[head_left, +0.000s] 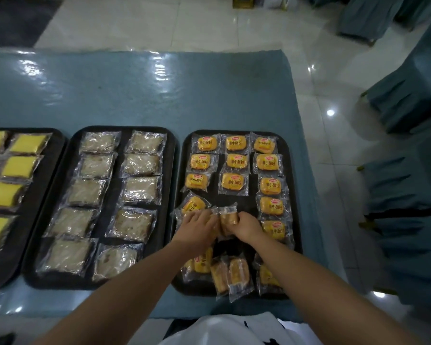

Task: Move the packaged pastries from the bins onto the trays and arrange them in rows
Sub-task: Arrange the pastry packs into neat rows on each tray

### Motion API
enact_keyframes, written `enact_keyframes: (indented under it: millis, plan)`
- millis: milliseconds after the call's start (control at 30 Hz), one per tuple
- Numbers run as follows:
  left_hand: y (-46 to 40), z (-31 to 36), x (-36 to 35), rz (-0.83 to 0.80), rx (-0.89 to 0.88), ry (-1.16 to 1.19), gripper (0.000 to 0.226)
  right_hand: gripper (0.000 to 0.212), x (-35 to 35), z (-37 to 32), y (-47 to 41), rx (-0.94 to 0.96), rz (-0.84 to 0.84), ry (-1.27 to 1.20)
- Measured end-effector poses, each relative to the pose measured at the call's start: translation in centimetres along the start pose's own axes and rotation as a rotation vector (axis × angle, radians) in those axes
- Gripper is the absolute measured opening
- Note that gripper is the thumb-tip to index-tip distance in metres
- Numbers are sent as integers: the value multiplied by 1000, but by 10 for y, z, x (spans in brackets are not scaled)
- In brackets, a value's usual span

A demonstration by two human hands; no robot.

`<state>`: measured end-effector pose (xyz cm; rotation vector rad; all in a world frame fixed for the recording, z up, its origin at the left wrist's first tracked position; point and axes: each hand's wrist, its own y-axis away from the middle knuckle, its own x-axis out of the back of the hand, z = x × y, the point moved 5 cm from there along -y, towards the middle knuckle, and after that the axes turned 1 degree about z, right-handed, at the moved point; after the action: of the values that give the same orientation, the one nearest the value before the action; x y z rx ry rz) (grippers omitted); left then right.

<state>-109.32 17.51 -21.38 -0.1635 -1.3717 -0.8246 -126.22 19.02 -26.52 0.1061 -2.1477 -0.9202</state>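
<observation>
A long table with a shiny blue cover (139,95) holds three black trays side by side. The left tray (52,145) has yellow cakes in clear packs. The middle tray (171,155) is full, with pale brown cakes in two neat lines. I think they lie flat and side by side so people can see and count them.

The right tray (288,155) is where the work is. Small orange bread packs (235,181) sit in three rows at the far end, labels up. Near the person, a few loose packs (230,272) lie tipped and mixed up, so these rows are not done. No bins show here.

Both hands meet over the middle of this tray. The right hand (246,226) has its fingers closed around one bread pack (226,220), holding it on its edge. The left hand (199,224) lies flat, fingers together, touching that pack and another one (193,204) by the tray's left side, maybe to push them straight.
</observation>
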Motion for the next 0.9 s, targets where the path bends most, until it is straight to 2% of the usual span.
enact_keyframes:
  millis: [67, 100, 167, 200, 267, 367, 433, 567, 633, 767, 900]
  plan:
    - [-4, 0, 3, 15, -10, 1, 64, 31, 15, -2, 5, 51, 40, -20]
    - [-6, 0, 5, 14, -16, 0, 62, 28, 27, -4, 7, 105, 114, 25]
    - [-10, 1, 6, -4, -26, -15, 62, 30, 47, -9, 15, 255, 283, 228]
    - [-12, 2, 7, 3, -27, -25, 61, 37, 54, -13, 21, 344, 316, 344]
    - [-15, 2, 9, 20, -6, -5, 56, 47, 52, -14, 32, 501, 230, 551]
    - [-18, -4, 12, 12, 78, 60, 55, 53, 35, 6, 46, 648, 26, 658]
    - [-20, -10, 12, -10, 118, 62, 49, 51, 28, 20, 54, 659, -23, 653]
    - [-20, -15, 8, -4, 124, 67, 45, 44, 28, 29, 59, 593, 53, 544]
    - [-19, -14, 6, 2, 115, 46, 45, 49, 25, 29, 57, 564, 64, 522]
    - [-16, -11, 1, 5, 100, 39, 46, 64, 11, 23, 51, 518, 19, 645]
    - [-13, -11, -5, 13, 73, -7, 44, 58, 8, 12, 46, 474, 113, 642]
